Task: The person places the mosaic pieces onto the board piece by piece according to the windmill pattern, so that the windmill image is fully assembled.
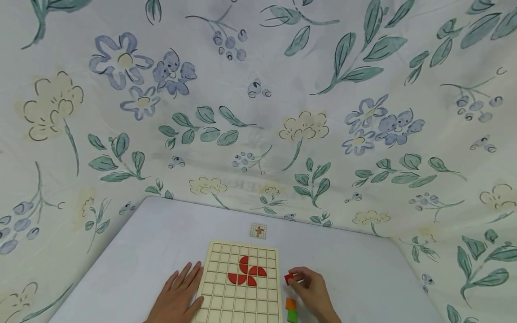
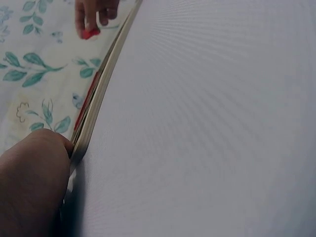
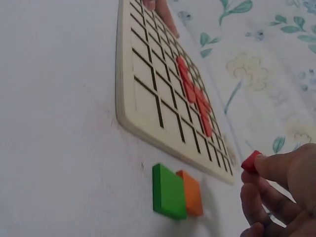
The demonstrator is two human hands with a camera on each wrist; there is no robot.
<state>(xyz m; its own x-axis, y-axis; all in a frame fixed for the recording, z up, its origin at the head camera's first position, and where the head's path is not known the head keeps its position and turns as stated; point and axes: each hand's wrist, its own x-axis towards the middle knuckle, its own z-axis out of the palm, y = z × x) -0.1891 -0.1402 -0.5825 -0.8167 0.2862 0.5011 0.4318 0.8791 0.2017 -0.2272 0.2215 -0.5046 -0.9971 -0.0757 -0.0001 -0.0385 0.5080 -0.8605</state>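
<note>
A pale wooden grid board lies on the table, with red curved pieces set in its cells as a pinwheel. My left hand rests flat along the board's left edge, fingers straight, thumb over the rim. Just off the board's right side, my right hand pinches a small red piece between thumb and fingertips. Below that hand lie an orange block and a green block, side by side; in the right wrist view the green block stands nearer the camera.
Beyond the board's top edge lies a small card printed with a grid and a red pinwheel on a stem. The white table ends at a floral cloth hanging behind and at both sides.
</note>
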